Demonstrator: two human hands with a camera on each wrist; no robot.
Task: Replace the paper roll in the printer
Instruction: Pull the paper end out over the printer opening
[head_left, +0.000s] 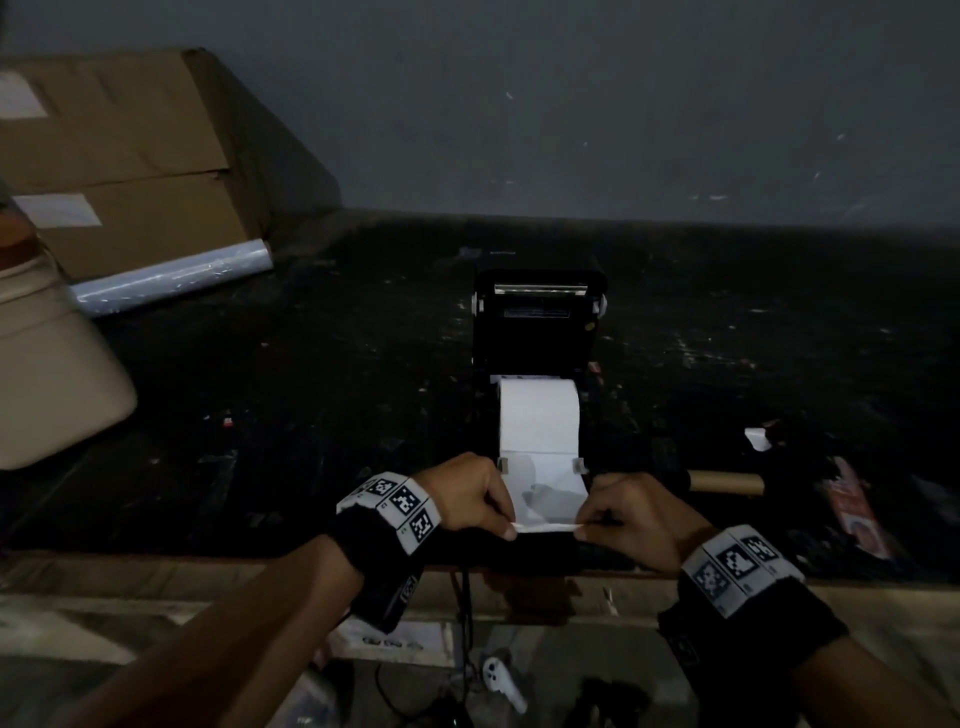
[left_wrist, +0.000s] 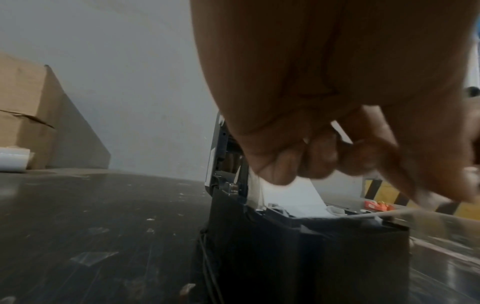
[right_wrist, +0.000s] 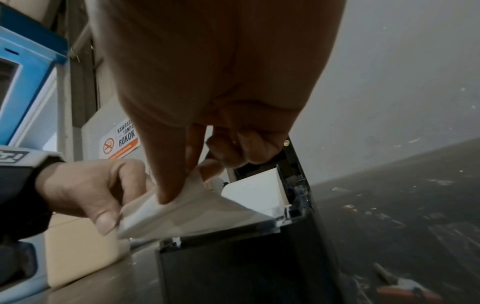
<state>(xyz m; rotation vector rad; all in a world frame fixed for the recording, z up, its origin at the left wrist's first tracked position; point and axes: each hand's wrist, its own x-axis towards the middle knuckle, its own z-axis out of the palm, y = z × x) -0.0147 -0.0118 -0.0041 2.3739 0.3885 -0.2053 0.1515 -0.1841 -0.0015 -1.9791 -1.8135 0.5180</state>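
Head view: paper roll (head_left: 539, 415) seated in the open bay of the black printer (head_left: 540, 332) at centre of the dark table (head_left: 311, 389), lid raised upright at 12 o'clock of the roll; free end of the paper (head_left: 550, 499) drawn out toward 6 o'clock over the printer's front edge; left hand (head_left: 470, 493) at 9 o'clock of that end, thumb and fingers pinching its near left corner; right hand (head_left: 631, 512) at 3 o'clock, pinching the near right corner; both hands' remaining fingers curled in; right wrist view confirms the sheet (right_wrist: 192, 214) held taut between the two pinches and lifted slightly off the printer's front lip; bare cardboard core (head_left: 724, 482) lying on the table at 3 o'clock of the printer, just beyond the right hand; cardboard box (head_left: 119, 150) and a roll of clear film (head_left: 171, 283) at 10 o'clock, against the wall.
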